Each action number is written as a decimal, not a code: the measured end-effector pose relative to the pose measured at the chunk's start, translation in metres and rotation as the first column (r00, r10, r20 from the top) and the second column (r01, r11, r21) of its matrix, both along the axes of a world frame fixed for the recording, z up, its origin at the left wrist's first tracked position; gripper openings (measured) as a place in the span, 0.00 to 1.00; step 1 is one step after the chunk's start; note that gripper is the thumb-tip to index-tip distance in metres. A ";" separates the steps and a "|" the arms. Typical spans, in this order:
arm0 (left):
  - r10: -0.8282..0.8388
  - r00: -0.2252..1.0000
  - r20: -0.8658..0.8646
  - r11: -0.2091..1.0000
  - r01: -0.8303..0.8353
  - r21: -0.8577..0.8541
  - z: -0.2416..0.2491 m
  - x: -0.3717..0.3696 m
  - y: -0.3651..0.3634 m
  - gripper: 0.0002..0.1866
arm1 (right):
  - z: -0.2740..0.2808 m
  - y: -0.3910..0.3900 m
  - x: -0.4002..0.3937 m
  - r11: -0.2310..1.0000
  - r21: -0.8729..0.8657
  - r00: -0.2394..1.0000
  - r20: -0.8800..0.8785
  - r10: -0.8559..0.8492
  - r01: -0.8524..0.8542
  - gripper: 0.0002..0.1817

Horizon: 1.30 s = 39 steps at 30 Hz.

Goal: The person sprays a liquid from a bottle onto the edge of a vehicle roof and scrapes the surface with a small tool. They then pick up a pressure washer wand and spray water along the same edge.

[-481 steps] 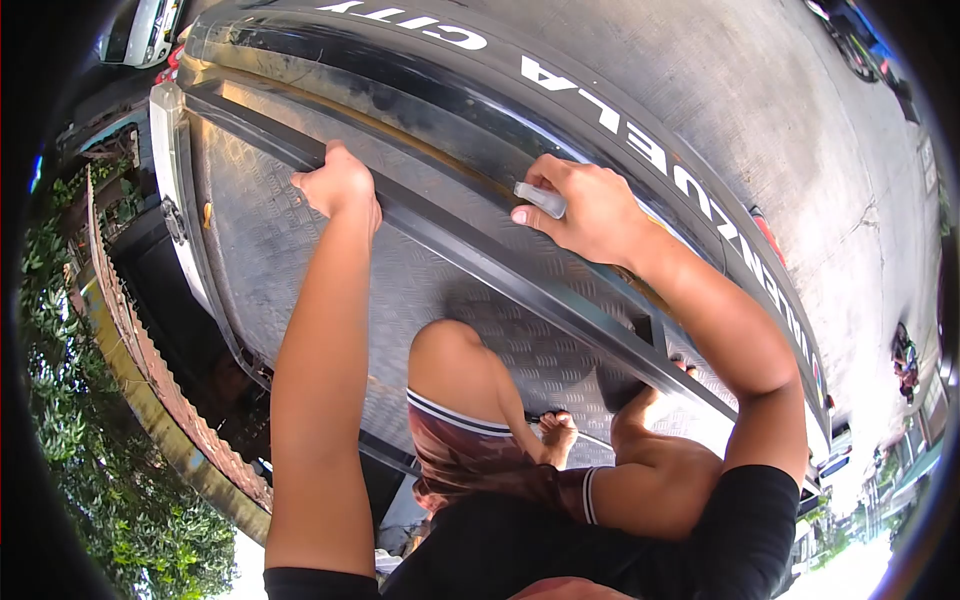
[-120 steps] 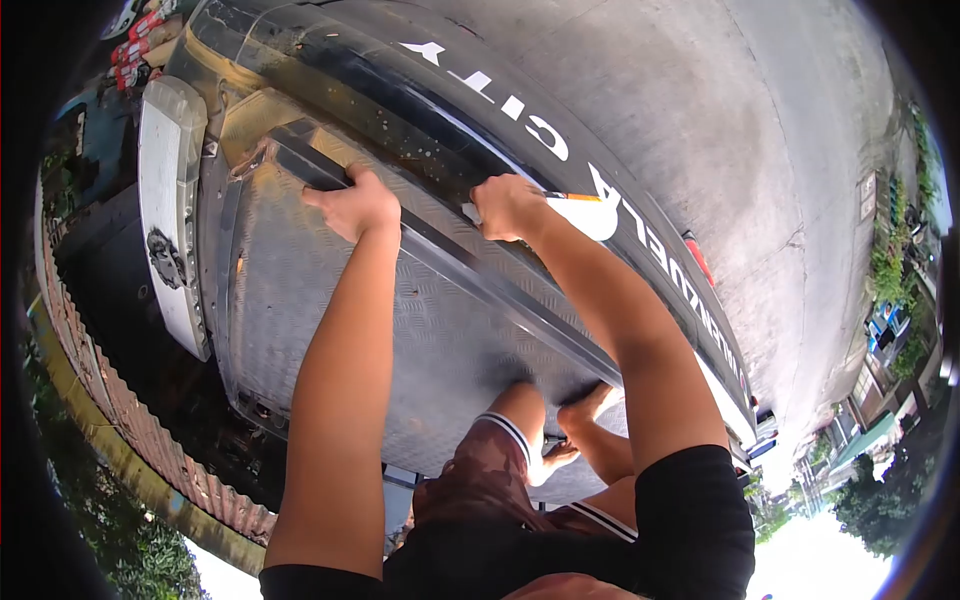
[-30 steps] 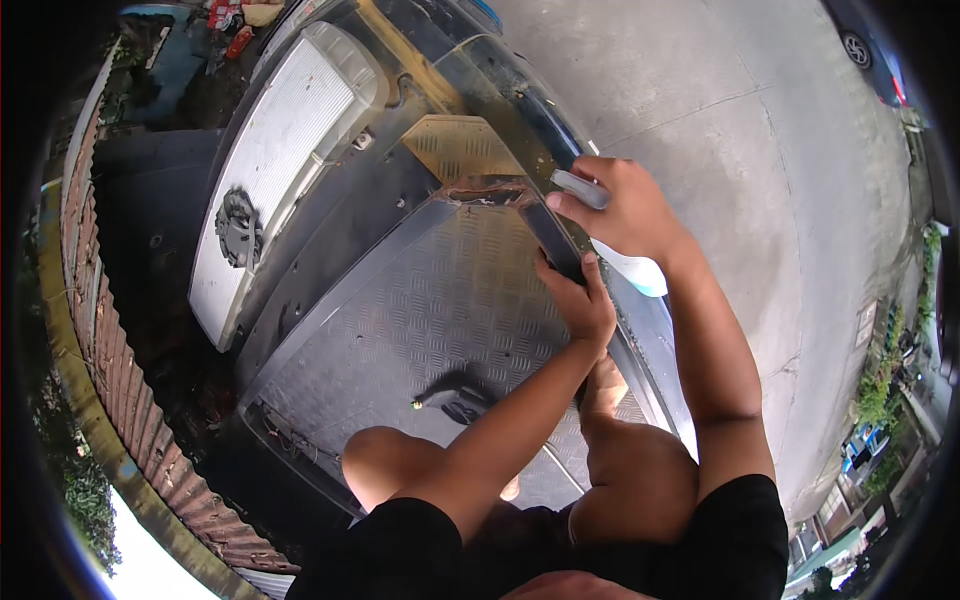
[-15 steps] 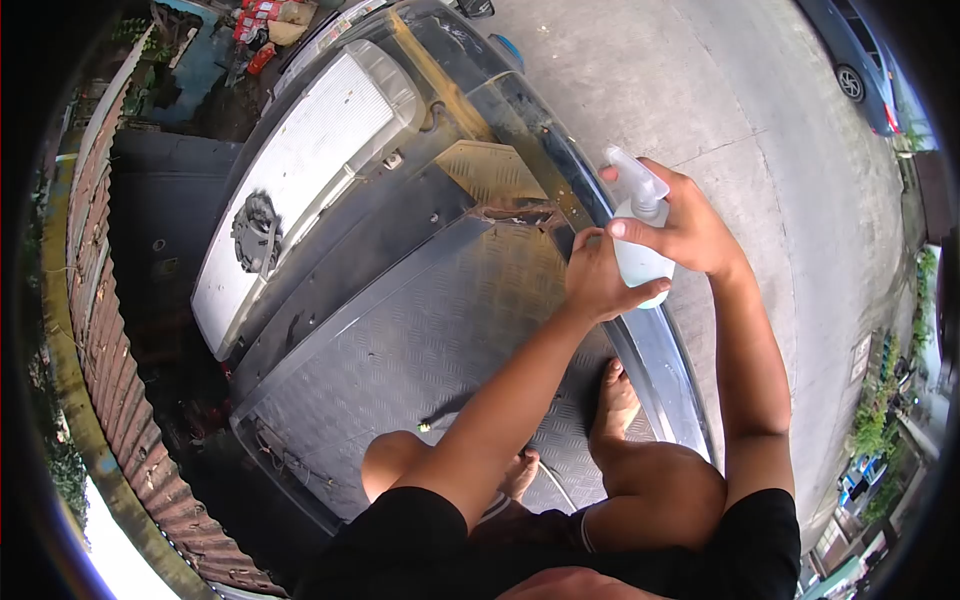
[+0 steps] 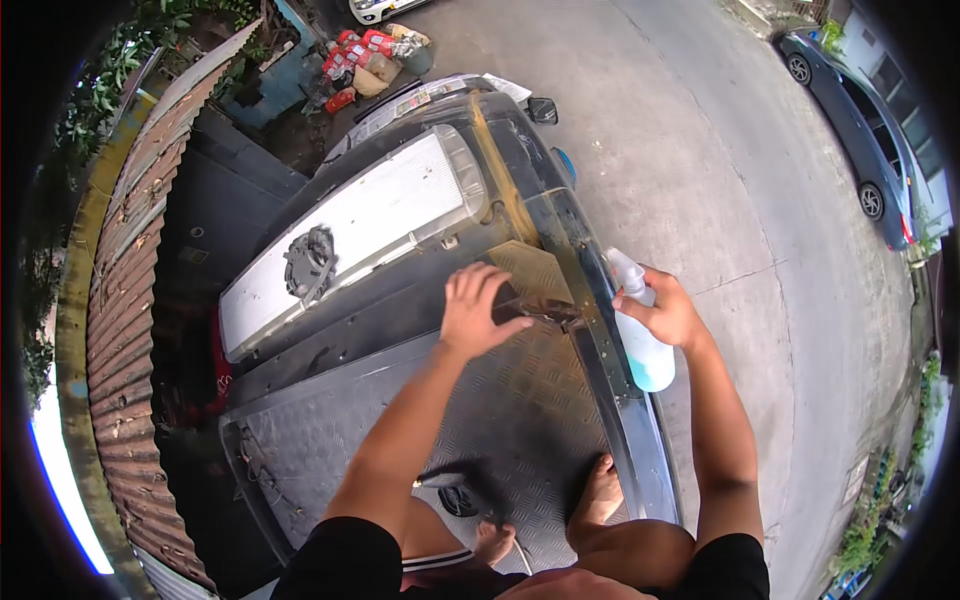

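I crouch barefoot on a vehicle's roof of checker-plate metal (image 5: 330,440). My right hand (image 5: 668,312) grips a clear spray bottle (image 5: 645,345) with pale blue liquid, its nozzle pointing up, held over the roof's right edge. My left hand (image 5: 478,310) hovers with fingers spread above the front end of the black rubber strip (image 5: 600,385) that runs along that edge, near a yellowish checker plate (image 5: 530,270). It holds nothing.
A white rooftop air-conditioner unit (image 5: 350,240) with a round fan lies ahead. A corrugated roof (image 5: 120,300) borders the left. Concrete road (image 5: 700,150) lies far below on the right, with a parked grey car (image 5: 860,130). Red bags (image 5: 365,50) lie ahead.
My left hand has let go of the bottle and strip and spread open to the left. My right hand has lowered the bottle to the roof's edge. My view has swung forward.
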<state>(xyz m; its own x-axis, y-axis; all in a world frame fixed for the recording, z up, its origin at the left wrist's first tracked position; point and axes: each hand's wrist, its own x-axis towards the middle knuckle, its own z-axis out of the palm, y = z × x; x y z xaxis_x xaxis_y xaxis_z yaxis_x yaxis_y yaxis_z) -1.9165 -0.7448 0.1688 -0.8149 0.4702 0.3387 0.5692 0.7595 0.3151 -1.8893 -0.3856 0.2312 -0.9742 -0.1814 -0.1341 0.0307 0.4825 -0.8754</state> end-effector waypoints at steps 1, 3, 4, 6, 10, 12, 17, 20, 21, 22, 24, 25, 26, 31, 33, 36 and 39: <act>0.065 0.995 0.079 0.991 -0.055 -0.119 0.000 -0.009 -0.032 0.49 | -0.001 -0.002 -0.012 0.998 0.053 0.999 0.036 0.019 -0.021 0.28; 0.196 0.934 0.300 0.949 -0.104 -0.296 -0.012 -0.016 -0.078 0.52 | -0.006 -0.010 -0.038 0.985 0.154 0.991 0.117 0.063 -0.081 0.29; 0.284 0.859 0.427 0.931 -0.141 -0.336 -0.019 -0.013 -0.090 0.52 | -0.015 -0.014 -0.051 0.979 0.178 0.991 0.109 0.077 -0.095 0.30; 0.363 0.809 0.462 0.925 -0.252 -0.285 -0.021 -0.005 -0.089 0.50 | -0.039 -0.021 -0.079 0.966 0.227 0.990 0.095 0.100 -0.119 0.31; 0.617 0.659 0.431 0.786 -0.549 -0.285 -0.028 0.007 -0.076 0.46 | -0.082 -0.037 -0.130 0.953 0.232 0.977 0.125 0.172 -0.197 0.33; 0.635 0.654 0.411 0.769 -0.586 -0.256 -0.029 0.000 -0.079 0.43 | -0.110 -0.042 -0.150 0.943 0.246 0.973 0.111 0.203 -0.225 0.33; 0.619 0.684 0.387 0.779 -0.597 -0.191 -0.042 0.009 -0.085 0.36 | -0.116 -0.071 -0.184 0.892 0.328 0.933 0.284 0.220 -0.310 0.32; 0.617 0.691 0.376 0.780 -0.601 -0.175 -0.048 0.007 -0.087 0.34 | -0.140 -0.077 -0.198 0.901 0.304 0.944 0.214 0.253 -0.310 0.34; 0.616 0.701 0.360 0.783 -0.597 -0.177 -0.049 0.007 -0.087 0.33 | -0.149 -0.074 -0.198 0.917 0.264 0.949 0.184 0.255 -0.298 0.34; 0.612 0.713 0.341 0.787 -0.590 -0.179 -0.051 0.005 -0.088 0.33 | -0.142 -0.075 -0.200 0.909 0.272 0.938 0.236 0.256 -0.316 0.35; 0.608 0.727 0.318 0.792 -0.584 -0.180 -0.052 0.007 -0.088 0.32 | -0.122 -0.079 -0.199 0.899 0.274 0.909 0.340 0.243 -0.343 0.37; 0.599 0.741 0.304 0.799 -0.573 -0.179 -0.053 0.005 -0.088 0.31 | -0.129 -0.075 -0.194 0.900 0.272 0.913 0.324 0.248 -0.341 0.37; 0.601 0.732 0.322 0.797 -0.576 -0.179 -0.054 0.005 -0.088 0.31 | -0.143 -0.070 -0.185 0.906 0.269 0.920 0.307 0.241 -0.328 0.38; 0.547 0.767 0.336 0.836 -0.523 -0.167 -0.060 0.004 -0.094 0.30 | -0.150 -0.017 -0.109 0.943 0.167 0.908 0.359 0.215 -0.289 0.35; 0.492 0.811 0.317 0.870 -0.471 -0.145 -0.064 0.006 -0.097 0.29 | -0.157 0.008 -0.063 0.975 0.108 0.912 0.386 0.138 -0.193 0.34; 0.411 0.870 0.273 0.910 -0.408 -0.070 -0.065 0.003 -0.097 0.28 | -0.144 0.036 0.002 0.997 0.021 0.872 0.486 0.060 -0.080 0.32; 0.348 0.897 0.272 0.937 -0.341 -0.077 -0.066 0.002 -0.097 0.29 | -0.143 0.054 0.061 0.995 0.047 0.861 0.506 0.050 -0.086 0.28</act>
<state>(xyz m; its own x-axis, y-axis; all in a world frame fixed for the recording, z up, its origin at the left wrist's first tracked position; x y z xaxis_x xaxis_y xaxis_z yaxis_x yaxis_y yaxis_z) -1.9144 -0.8421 0.1029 -0.9867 0.1485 0.0667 0.1628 0.9024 0.3990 -1.8287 -0.3318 0.0882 -0.7561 -0.2183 -0.6170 0.4239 0.5548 -0.7159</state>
